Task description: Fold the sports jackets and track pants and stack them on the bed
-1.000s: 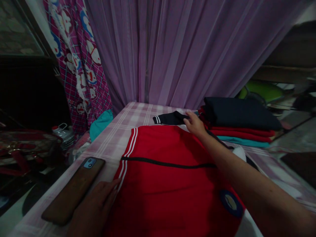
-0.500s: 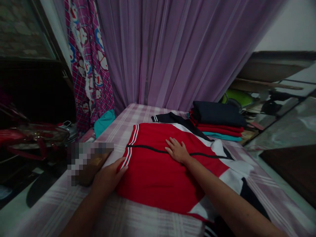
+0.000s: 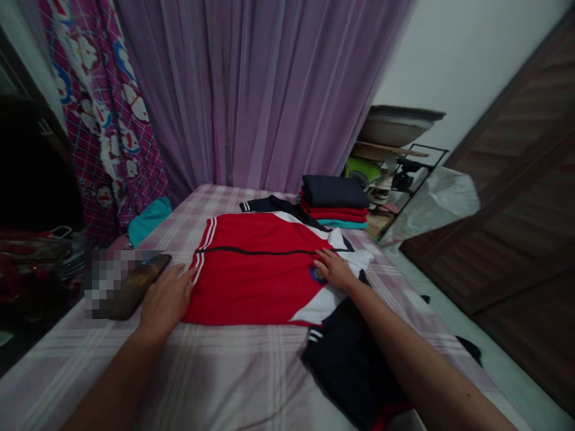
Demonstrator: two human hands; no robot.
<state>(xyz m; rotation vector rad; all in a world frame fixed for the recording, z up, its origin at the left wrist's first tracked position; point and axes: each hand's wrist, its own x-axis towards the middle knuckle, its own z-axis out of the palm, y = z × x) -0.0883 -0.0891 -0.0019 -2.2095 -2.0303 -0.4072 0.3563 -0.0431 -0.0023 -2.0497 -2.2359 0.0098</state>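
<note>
The jacket (image 3: 251, 281) lies flat on the cloth (image 3: 233, 371) before me, hem to the left and collar to the right, with one sleeve (image 3: 272, 205) on the far side and the other sleeve (image 3: 348, 359) on the near side, partly beneath my right forearm. My left hand (image 3: 167, 299) rests at the hem, between the jacket and the phone (image 3: 146, 281) to its left; my right hand (image 3: 333, 269) rests on the chest, near the collar. Behind the jacket, to the right, sits the folded stack (image 3: 336, 194), with the curtain (image 3: 251, 90) behind and the rack (image 3: 406, 173) farther right.
</note>
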